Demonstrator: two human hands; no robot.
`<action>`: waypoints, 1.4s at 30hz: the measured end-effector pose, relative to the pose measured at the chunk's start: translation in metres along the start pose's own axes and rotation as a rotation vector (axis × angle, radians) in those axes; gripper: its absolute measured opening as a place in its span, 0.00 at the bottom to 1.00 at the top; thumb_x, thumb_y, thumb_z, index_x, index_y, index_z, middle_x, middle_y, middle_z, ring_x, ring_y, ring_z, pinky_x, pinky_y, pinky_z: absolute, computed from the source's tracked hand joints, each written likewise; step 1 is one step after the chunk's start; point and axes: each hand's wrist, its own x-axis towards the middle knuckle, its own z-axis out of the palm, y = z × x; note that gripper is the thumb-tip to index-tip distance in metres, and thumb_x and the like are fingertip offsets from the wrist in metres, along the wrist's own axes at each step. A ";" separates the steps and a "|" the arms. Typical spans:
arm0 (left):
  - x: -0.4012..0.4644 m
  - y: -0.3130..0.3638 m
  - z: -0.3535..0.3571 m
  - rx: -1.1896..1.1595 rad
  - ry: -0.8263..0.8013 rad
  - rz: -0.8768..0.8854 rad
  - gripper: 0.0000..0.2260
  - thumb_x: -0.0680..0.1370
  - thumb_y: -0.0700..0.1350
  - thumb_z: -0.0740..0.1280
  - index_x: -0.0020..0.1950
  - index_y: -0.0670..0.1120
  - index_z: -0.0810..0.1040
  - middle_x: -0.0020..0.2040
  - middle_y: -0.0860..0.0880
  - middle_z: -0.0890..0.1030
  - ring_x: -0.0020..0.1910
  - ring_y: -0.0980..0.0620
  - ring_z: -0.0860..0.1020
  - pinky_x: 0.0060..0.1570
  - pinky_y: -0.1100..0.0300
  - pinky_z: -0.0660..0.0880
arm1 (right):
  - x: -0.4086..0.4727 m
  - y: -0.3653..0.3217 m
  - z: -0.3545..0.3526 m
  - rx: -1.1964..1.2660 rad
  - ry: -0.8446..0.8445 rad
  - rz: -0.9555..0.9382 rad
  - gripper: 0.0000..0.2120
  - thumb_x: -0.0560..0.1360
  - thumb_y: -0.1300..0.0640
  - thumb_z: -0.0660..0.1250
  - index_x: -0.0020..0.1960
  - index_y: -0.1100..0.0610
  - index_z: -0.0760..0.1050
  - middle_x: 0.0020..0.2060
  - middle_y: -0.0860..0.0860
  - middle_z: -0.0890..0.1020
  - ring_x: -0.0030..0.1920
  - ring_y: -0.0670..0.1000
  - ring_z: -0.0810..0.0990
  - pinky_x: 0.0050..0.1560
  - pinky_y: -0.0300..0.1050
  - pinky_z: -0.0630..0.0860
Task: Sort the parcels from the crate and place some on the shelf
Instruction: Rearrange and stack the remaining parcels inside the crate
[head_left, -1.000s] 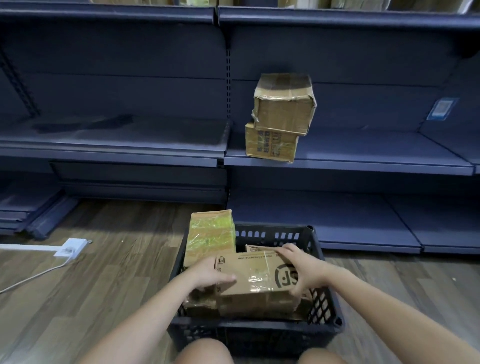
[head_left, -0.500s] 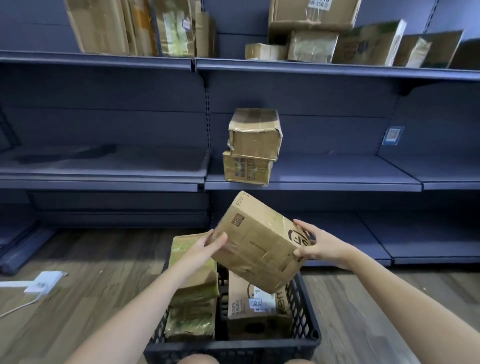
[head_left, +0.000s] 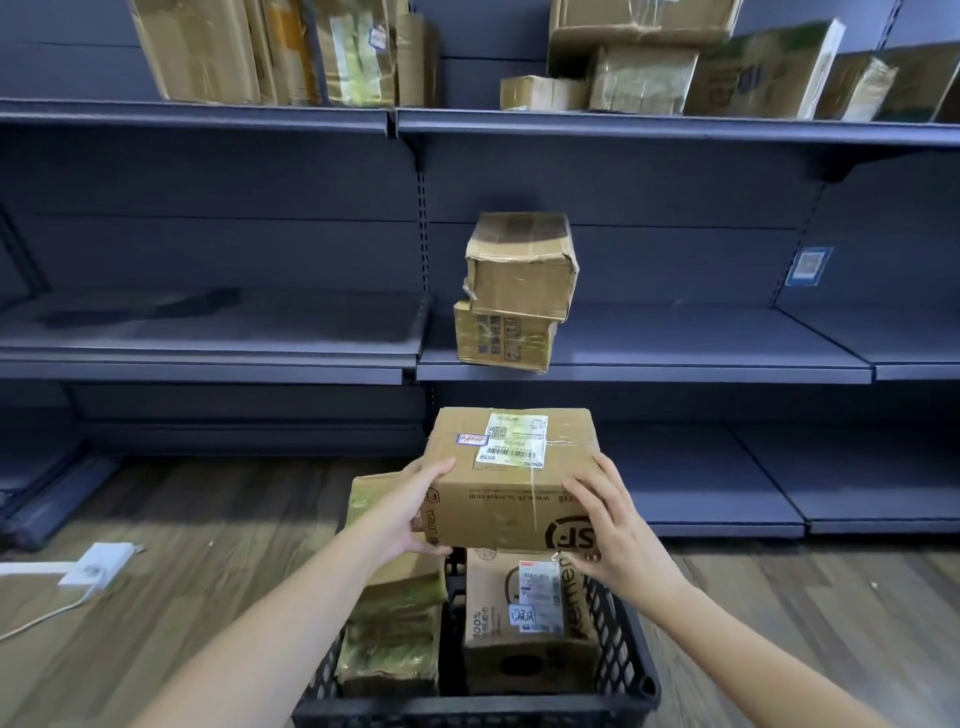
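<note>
The left hand (head_left: 410, 512) and right hand (head_left: 615, 525) press flat against opposite ends of a brown taped cardboard parcel with a white shipping label (head_left: 511, 478), held above the black plastic crate (head_left: 623, 670). With only palm pressure, it could slip. Beyond the hands, the two stacked cardboard boxes (head_left: 514, 291) overhang the dark blue shelf (head_left: 701, 348); a nudge might topple them.

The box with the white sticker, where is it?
In the head view, the box is at centre, held between the left hand and right hand, above the crate and below the two stacked shelf boxes.
</note>
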 end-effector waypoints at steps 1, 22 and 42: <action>0.002 -0.003 0.000 0.000 0.027 0.040 0.18 0.75 0.54 0.67 0.65 0.57 0.71 0.59 0.45 0.77 0.56 0.43 0.75 0.53 0.37 0.77 | 0.000 -0.003 0.000 0.108 0.031 0.092 0.39 0.64 0.46 0.74 0.69 0.53 0.59 0.68 0.48 0.60 0.74 0.44 0.55 0.64 0.45 0.73; 0.023 0.042 0.021 0.131 0.038 0.424 0.27 0.75 0.53 0.68 0.72 0.58 0.63 0.64 0.55 0.73 0.61 0.55 0.74 0.57 0.62 0.73 | 0.049 0.023 -0.012 1.195 -0.446 0.919 0.36 0.66 0.49 0.74 0.71 0.47 0.63 0.56 0.49 0.83 0.51 0.50 0.84 0.58 0.52 0.78; 0.037 -0.005 0.041 -0.074 -0.026 0.208 0.20 0.75 0.48 0.70 0.66 0.50 0.74 0.61 0.56 0.74 0.59 0.53 0.72 0.58 0.46 0.74 | 0.027 0.029 0.008 1.397 0.365 1.112 0.51 0.66 0.60 0.77 0.73 0.38 0.47 0.69 0.53 0.68 0.63 0.56 0.76 0.54 0.51 0.79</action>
